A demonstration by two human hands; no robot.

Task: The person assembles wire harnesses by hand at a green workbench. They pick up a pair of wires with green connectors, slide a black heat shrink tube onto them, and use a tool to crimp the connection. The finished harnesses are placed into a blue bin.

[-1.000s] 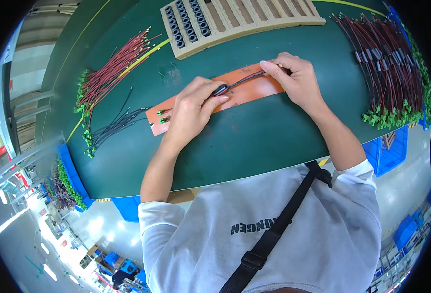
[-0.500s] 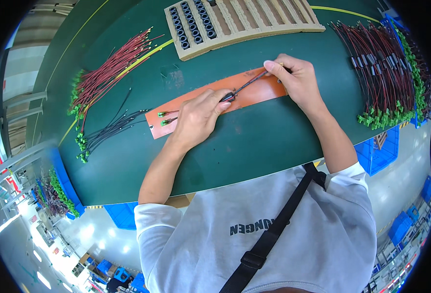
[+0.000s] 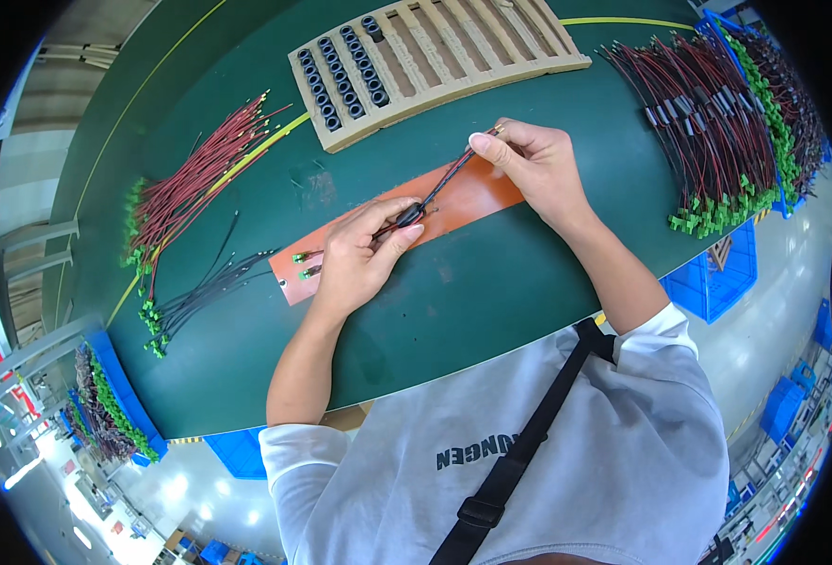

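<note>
My left hand [image 3: 357, 252] is closed, thumb and fingers pinching a pair of red and black wires [image 3: 449, 172] at a small black cylindrical sleeve [image 3: 410, 215]. The wires stretch up to my right hand [image 3: 536, 169], which pinches them close to their far tips. On the other side of my left hand, two green connectors [image 3: 300, 256] stick out over the left end of an orange board [image 3: 477, 202]. Both hands are above this board, which lies slanted on the green table. My left palm hides the middle of the wires.
A tan slotted tray [image 3: 453, 75] with rows of black ring-shaped pieces [image 3: 350, 80] stands at the back. Red wires [image 3: 204, 174] and black wires [image 3: 204, 292] with green connectors lie left. Bundled wires [image 3: 698, 122] lie right, beside a blue bin [image 3: 717, 273] below the table edge.
The whole view has shifted, so tray and board appear further left and lower. The black sleeve shows more plainly at my left fingertips, and the wires' red strand is more visible. Both hands keep their grip.
</note>
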